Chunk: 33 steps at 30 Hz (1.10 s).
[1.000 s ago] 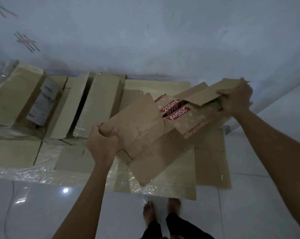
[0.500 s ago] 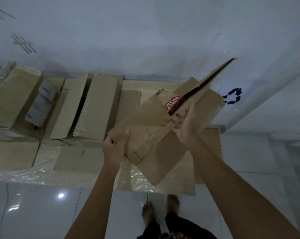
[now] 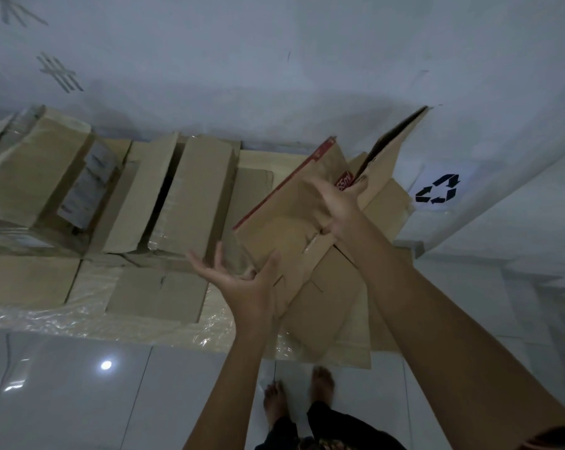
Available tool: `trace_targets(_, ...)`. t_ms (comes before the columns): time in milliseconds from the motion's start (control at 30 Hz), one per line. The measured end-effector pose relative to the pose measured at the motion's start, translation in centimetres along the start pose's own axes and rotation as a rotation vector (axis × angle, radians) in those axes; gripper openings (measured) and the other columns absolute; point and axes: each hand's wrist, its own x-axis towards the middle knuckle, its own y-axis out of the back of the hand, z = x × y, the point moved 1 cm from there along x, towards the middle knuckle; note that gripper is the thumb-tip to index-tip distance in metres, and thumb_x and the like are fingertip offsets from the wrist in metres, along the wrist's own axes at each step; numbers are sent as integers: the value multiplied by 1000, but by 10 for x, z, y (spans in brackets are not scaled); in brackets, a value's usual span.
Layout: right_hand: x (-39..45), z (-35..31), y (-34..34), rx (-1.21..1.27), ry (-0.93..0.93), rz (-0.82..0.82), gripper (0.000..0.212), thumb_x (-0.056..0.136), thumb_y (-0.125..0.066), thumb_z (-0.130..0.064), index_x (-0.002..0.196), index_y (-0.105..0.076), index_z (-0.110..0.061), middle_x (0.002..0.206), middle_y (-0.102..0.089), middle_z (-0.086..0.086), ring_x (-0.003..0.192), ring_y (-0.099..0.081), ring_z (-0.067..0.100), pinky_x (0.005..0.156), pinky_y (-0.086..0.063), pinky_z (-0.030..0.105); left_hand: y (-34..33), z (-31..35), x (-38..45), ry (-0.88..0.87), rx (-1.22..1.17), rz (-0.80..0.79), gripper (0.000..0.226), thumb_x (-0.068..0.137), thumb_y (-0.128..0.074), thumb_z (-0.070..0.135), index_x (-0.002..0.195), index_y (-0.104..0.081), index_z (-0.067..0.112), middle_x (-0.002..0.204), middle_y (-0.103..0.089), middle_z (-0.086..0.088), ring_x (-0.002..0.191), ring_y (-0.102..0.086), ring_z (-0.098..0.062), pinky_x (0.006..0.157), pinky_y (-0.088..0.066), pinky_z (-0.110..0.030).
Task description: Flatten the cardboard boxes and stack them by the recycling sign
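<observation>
I hold a half-collapsed brown cardboard box (image 3: 284,219) with a red edge and a red "255ml" label, tilted up against the white wall. My right hand (image 3: 336,209) grips its middle, fingers curled over a flap. My left hand (image 3: 242,277) is at its lower left corner with the fingers spread and only the thumb resting on the cardboard. One flap sticks up towards the wall at the upper right. The black recycling sign (image 3: 438,190) is on the wall just right of the box. Flattened cardboard (image 3: 339,336) lies on the floor under the box.
Unflattened boxes stand along the wall at the left: a taped one (image 3: 190,196) and a larger one (image 3: 31,170). Flat sheets and crinkled clear plastic (image 3: 144,319) cover the floor in front of them. My bare feet (image 3: 307,394) stand on glossy white tiles.
The box has swung more upright and moved right, towards the sign. My left hand has loosened from a grip to spread fingers. My right hand stays on the box's middle.
</observation>
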Motion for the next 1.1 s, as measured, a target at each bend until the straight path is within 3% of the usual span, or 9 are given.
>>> trace_targets(133,-8,-13,12,-41,0,-22,122,71,-79,-53,153,10,-43,153,-36,-2,124,-51,29,90,-49,51,-14,1,-7,-34,320,-245,21,88,-75,7,105,-72,20,89,-70,4,76,-64,-7,71,-53,-34)
trace_targets(267,-22,-43,13,-65,-71,-25,88,73,-66,-55,145,-28,-24,123,-54,9,104,-60,38,72,-51,69,-38,12,-11,-410,487,-503,34,93,-63,0,124,-71,11,109,-73,6,95,-68,-12,83,-56,-32)
trace_targets(400,-32,-66,39,6,-11,-104,13,92,-47,-5,98,-58,-1,80,-60,12,69,-63,25,58,-56,33,-40,41,-17,-617,570,-755,48,98,-62,32,145,-55,26,142,-59,10,130,-56,-15,105,-47,-46)
trace_targets(467,-39,-71,58,138,45,-160,20,94,-46,1,111,-56,4,87,-65,14,72,-68,24,62,-59,31,-42,50,-8,-559,648,-903,44,97,-59,42,141,-56,36,146,-54,17,140,-45,-10,116,-36,-38)
trace_targets(567,-59,-71,84,251,91,-157,23,96,-50,-3,115,-58,6,86,-71,14,71,-71,25,55,-59,30,-52,64,14,-125,588,-926,31,97,-60,48,127,-61,54,131,-58,34,141,-41,-1,109,-39,-22)
trace_targets(700,-74,-56,116,388,92,-100,23,97,-55,-18,106,-67,0,86,-77,11,70,-75,23,54,-59,32,-25,83,11,-172,695,-819,59,92,-49,72,147,-39,54,147,-43,34,134,-37,16,110,-36,-22)
trace_targets(833,-66,-35,122,427,-29,-112,26,94,-58,-21,106,-68,0,87,-76,14,71,-74,29,62,-62,40,-26,66,17,-9,521,-767,52,91,-52,63,141,-50,52,147,-47,31,136,-39,14,117,-30,-25)
trace_targets(1000,-52,16,129,312,-175,-116,30,90,-56,-4,119,-66,-3,96,-75,18,81,-74,35,71,-61,49,-30,23,10,55,501,-766,48,95,-54,60,140,-54,45,145,-48,32,136,-39,14,118,-29,-24)
trace_targets(1100,-46,34,135,308,-163,-114,47,87,-56,5,129,-60,-16,108,-73,16,89,-72,35,67,-61,47,-39,-21,12,28,747,-841,57,84,-55,73,138,-41,63,160,-33,21,148,-28,-2,121,-24,-31)
